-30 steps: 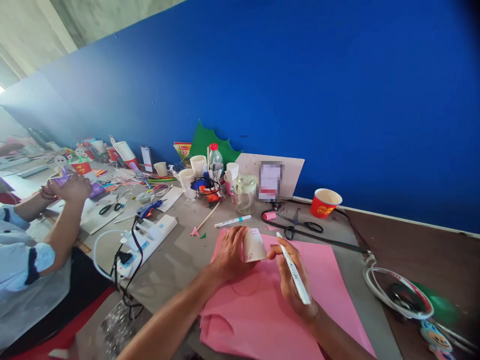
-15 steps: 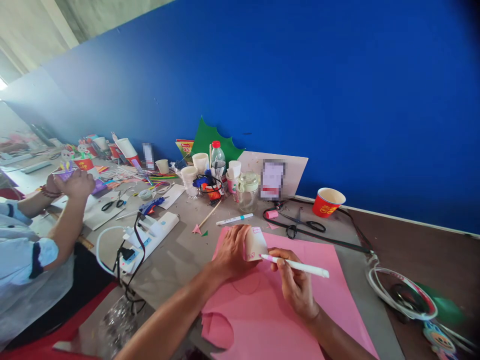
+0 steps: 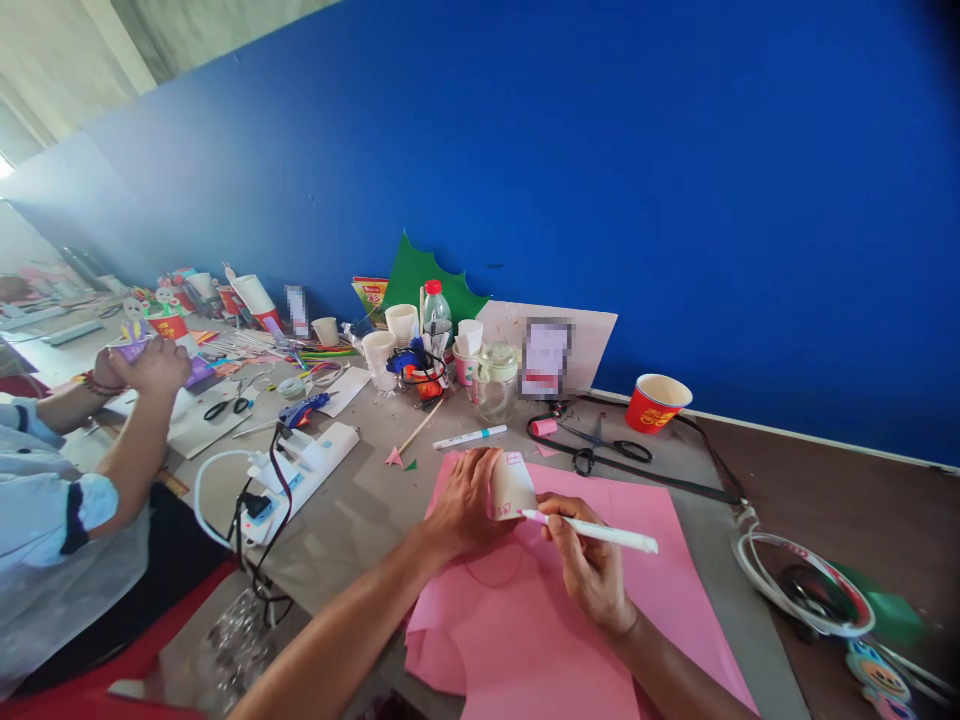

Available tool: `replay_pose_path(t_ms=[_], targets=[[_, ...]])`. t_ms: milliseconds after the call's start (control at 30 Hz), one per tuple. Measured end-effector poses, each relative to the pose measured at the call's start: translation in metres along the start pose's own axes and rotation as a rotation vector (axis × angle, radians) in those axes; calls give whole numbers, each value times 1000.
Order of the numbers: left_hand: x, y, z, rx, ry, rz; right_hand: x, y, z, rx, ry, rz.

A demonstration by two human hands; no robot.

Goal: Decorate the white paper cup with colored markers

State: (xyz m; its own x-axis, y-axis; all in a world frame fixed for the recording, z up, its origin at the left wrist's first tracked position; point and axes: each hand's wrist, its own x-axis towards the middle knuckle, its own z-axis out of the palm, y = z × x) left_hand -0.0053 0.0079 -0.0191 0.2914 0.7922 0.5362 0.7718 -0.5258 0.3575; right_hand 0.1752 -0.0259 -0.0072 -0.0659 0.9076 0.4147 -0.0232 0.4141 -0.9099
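My left hand (image 3: 466, 500) is wrapped around a small white paper cup (image 3: 513, 486) that lies tilted over the pink paper (image 3: 555, 640). Pink marks show near the cup's top and bottom edges. In my right hand (image 3: 589, 570) is a white marker (image 3: 607, 533), pinched close to its pink tip, which touches or nearly touches the cup's lower edge. A curved line is drawn on the pink paper below the cup, and its left side is cut in a curve. The pink marker cap (image 3: 544, 426) lies beyond the paper.
Scissors (image 3: 631, 451) and a black strap lie behind the paper, near a red paper cup (image 3: 660, 402). A glass jar (image 3: 496, 385), bottle and cups stand at the back. A power strip (image 3: 307, 480) and glue gun (image 3: 304, 408) are left, beside another person's hands (image 3: 154, 365).
The pink marks at the cup's lower edge have grown slightly. Both hands keep nearly the same place. The pink paper's lower left edge lies differently.
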Motion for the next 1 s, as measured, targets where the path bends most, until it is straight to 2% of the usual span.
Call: replay_pose_path(t_ms=[667,1000], targets=[[-3,-2,4,37,28,18,-1,3,1,-19,36,-31],[-2,-3,3,22,-13,1,0,1,1,-40,34,-80]])
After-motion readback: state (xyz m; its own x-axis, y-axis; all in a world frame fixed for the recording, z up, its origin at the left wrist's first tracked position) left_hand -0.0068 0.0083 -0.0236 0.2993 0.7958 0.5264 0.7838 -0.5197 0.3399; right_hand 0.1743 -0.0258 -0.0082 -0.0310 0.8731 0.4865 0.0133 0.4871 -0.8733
